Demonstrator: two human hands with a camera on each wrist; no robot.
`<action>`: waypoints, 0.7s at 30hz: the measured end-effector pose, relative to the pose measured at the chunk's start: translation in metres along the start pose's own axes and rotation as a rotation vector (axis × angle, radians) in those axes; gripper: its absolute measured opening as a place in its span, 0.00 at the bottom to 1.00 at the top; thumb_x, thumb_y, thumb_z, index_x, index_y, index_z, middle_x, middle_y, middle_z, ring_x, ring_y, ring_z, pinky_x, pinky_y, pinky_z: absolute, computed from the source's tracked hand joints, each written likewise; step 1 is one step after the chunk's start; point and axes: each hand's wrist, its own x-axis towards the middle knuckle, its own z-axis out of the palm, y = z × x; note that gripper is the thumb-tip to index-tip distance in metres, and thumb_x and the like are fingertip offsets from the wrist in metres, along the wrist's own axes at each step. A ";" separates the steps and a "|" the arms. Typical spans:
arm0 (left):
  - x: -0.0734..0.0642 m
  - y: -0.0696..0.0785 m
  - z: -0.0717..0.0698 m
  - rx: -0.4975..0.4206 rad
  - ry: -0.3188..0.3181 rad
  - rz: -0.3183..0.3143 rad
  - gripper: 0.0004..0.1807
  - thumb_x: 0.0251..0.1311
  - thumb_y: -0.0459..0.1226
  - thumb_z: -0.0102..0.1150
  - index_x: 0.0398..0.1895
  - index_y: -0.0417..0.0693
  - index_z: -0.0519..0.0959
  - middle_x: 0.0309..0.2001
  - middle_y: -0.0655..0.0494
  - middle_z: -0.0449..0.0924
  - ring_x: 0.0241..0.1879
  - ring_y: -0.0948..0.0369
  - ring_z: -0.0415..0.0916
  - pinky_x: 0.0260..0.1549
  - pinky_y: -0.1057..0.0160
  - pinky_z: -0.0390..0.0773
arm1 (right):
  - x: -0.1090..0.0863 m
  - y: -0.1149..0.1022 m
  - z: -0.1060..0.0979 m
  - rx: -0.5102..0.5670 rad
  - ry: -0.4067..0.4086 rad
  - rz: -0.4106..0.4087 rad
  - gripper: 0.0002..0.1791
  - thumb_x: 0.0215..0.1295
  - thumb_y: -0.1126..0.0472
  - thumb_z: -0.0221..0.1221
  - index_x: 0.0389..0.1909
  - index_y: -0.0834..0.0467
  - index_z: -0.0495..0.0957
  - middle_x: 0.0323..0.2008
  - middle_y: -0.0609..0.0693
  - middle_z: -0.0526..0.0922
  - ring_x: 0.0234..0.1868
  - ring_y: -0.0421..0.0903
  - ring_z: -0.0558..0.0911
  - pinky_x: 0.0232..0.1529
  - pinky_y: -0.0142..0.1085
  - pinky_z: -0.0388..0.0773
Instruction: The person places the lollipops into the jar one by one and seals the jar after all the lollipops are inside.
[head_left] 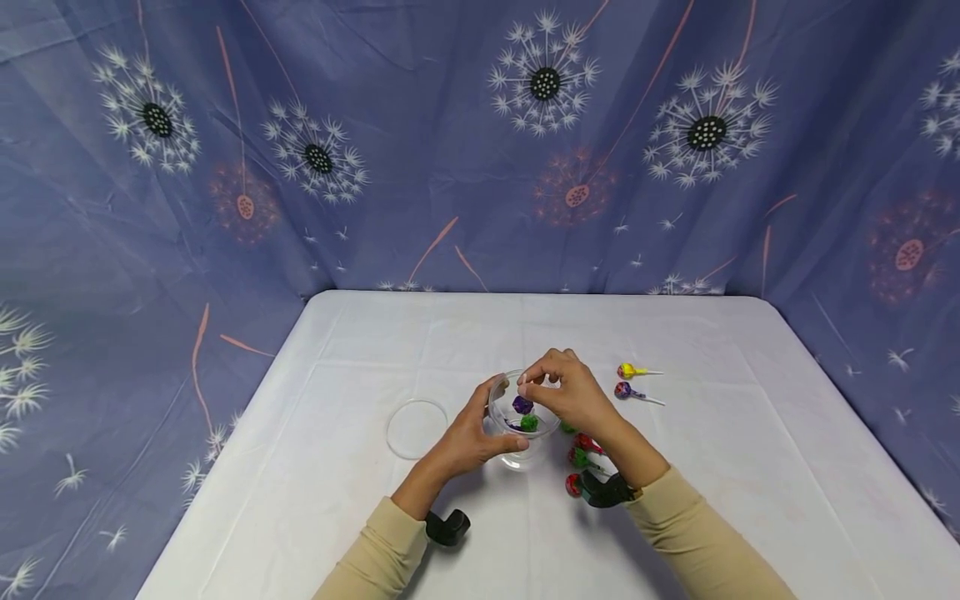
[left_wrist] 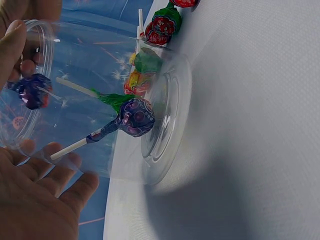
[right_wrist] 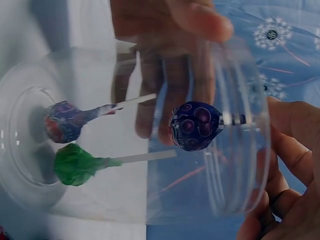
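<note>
My left hand [head_left: 467, 435] grips a clear plastic jar [right_wrist: 107, 212] around its side, thumb toward me and fingers on the far side. Above the jar's mouth, my right hand [head_left: 573, 393] pinches a purple-wrapped lollipop [right_wrist: 194, 126] by its stick. That lollipop's head hangs just inside the rim, pointing down. Lower in the jar lie another purple lollipop [right_wrist: 65, 122] and a green lollipop [right_wrist: 75, 165], heads near the base and sticks leaning upward.
A clear round lid [head_left: 389, 429] lies left of the jar on the white-covered table [head_left: 300, 483]. Yellow [head_left: 627, 372] and purple [head_left: 624, 390] lollipops lie at the right. Several red and green lollipops [head_left: 573, 485] sit beside the jar, partly under my right forearm. A patterned blue cloth [head_left: 450, 150] hangs behind.
</note>
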 end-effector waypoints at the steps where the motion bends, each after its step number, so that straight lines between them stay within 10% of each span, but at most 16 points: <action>1: 0.000 0.000 0.000 0.001 0.000 0.000 0.52 0.48 0.50 0.71 0.73 0.60 0.48 0.71 0.48 0.57 0.67 0.52 0.62 0.65 0.48 0.63 | 0.000 0.000 0.001 -0.011 -0.004 -0.001 0.03 0.57 0.56 0.65 0.29 0.51 0.84 0.29 0.43 0.77 0.37 0.46 0.68 0.40 0.38 0.64; 21: 0.000 0.002 0.000 0.003 0.000 -0.007 0.52 0.50 0.44 0.70 0.74 0.59 0.47 0.72 0.51 0.54 0.68 0.49 0.60 0.64 0.46 0.65 | -0.004 0.002 0.013 -0.267 0.016 -0.072 0.02 0.51 0.58 0.69 0.26 0.50 0.86 0.28 0.44 0.74 0.34 0.42 0.62 0.41 0.38 0.57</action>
